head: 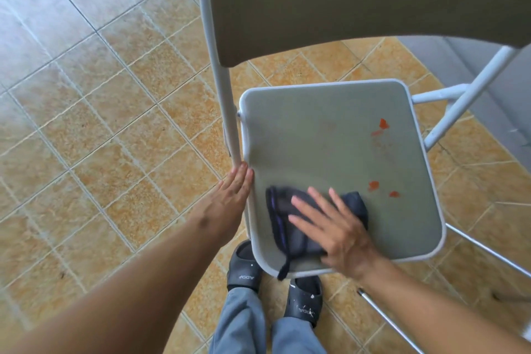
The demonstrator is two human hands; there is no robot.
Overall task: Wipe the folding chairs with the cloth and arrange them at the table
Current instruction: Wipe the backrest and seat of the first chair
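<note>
A grey folding chair stands unfolded in front of me, its seat [330, 138] tilted in view and its backrest [359, 0] filling the top. Red-orange smears [383, 125] mark the seat's right side, with more smears [373, 185] nearer the front. A dark blue cloth [287, 227] lies on the seat's front left part. My right hand [336, 230] presses flat on the cloth with fingers spread. My left hand [232, 192] rests with straight fingers against the seat's left edge, beside the white frame tube [227, 100].
The floor is tan and orange tile [100, 123]. My feet in dark slippers [244, 270] stand just under the seat's front edge. White chair legs [471, 92] cross at the right, and a thin metal rod [388, 322] runs along the floor at lower right.
</note>
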